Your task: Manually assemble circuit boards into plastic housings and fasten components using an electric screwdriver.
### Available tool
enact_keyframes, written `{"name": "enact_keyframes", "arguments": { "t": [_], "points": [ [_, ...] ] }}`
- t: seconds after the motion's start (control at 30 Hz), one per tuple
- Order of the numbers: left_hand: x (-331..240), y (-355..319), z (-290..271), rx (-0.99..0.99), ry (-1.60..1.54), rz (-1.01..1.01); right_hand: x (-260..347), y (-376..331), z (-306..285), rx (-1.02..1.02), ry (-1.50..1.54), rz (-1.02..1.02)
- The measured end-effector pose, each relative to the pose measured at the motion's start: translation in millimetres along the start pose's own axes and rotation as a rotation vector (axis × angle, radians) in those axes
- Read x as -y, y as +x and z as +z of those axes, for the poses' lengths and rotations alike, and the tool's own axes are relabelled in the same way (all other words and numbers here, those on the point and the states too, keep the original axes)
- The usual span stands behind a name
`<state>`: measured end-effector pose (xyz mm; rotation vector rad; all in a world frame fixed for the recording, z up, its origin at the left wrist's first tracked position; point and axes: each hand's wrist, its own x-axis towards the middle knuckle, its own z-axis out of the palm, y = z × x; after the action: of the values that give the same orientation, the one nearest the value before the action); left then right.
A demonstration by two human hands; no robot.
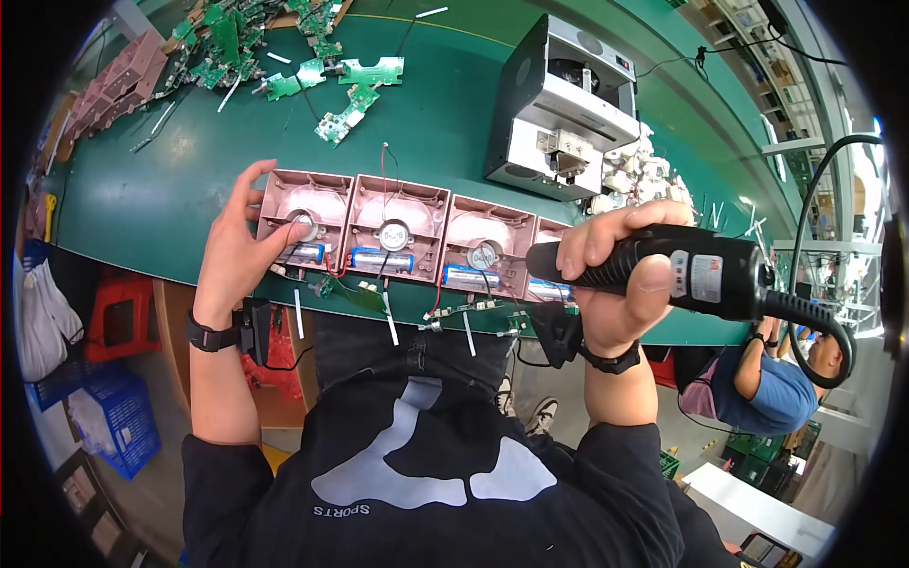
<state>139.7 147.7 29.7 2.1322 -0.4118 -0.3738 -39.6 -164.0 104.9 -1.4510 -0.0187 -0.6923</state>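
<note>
Four-sided pink plastic housings (398, 194) stand in a row along the table's near edge, each with a round metal disc (393, 235) and a blue cylindrical battery (382, 260). My left hand (232, 241) grips the leftmost housing (276, 196), thumb on its disc and fingers around the outer left wall. Wrapped in my right hand (625, 256) is a black electric screwdriver (696, 272), its front end pointing left over the third housing (483, 222). My hand and the tool partly cover the rightmost housing (549, 230). Wired green circuit boards (358, 297) lie along the near side.
Loose circuit boards (222, 43) are heaped at the far left beside stacked pink housings (118, 80). A grey-and-black machine (563, 109) stands at the back, with white parts (630, 175) piled beside it. The screwdriver's cable (810, 317) loops at right. A co-worker (772, 388) sits far right.
</note>
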Motion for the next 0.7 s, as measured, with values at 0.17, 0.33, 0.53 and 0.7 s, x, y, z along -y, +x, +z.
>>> {"name": "enact_keyframes", "arguments": {
  "t": [0.17,0.33,0.53,0.7],
  "points": [
    [-3.1,-1.7,0.1,-0.009,0.029,0.015,-9.3,-2.7,1.7,-0.003,-0.008,0.003],
    [1.4,-1.2,1.5,-0.014,0.005,0.024,-13.5,-3.3,3.0,-0.005,0.003,0.021],
    [2.2,-0.5,-1.2,0.009,0.016,0.017,-12.3,-3.1,6.2,-0.001,-0.023,0.038],
    [5.2,0.3,0.5,-0.008,0.012,0.036,-12.7,-4.1,6.5,0.001,-0.020,0.023]
  ]
}}
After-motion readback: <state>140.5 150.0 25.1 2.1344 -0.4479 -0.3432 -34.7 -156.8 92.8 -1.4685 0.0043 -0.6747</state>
